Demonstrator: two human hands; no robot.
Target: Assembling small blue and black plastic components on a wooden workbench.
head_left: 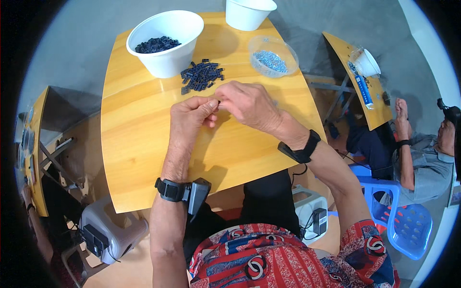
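Note:
Over the middle of a yellow wooden table (139,144), my left hand (191,117) and my right hand (247,104) meet fingertip to fingertip. Between the fingertips they pinch a tiny dark part (219,102), mostly hidden by the fingers. Just beyond the hands lies a pile of small dark blue parts (201,75). A white bowl (165,44) at the back left holds more of the same dark parts. A clear plastic dish (272,56) with small light blue pieces sits at the back right. Both wrists carry black bands with devices.
A second white bowl (248,12) stands at the table's far edge. Another person (422,153) sits to the right at a separate yellow table (357,77), beside a blue plastic chair (401,216). A grey stool (108,230) stands at the lower left.

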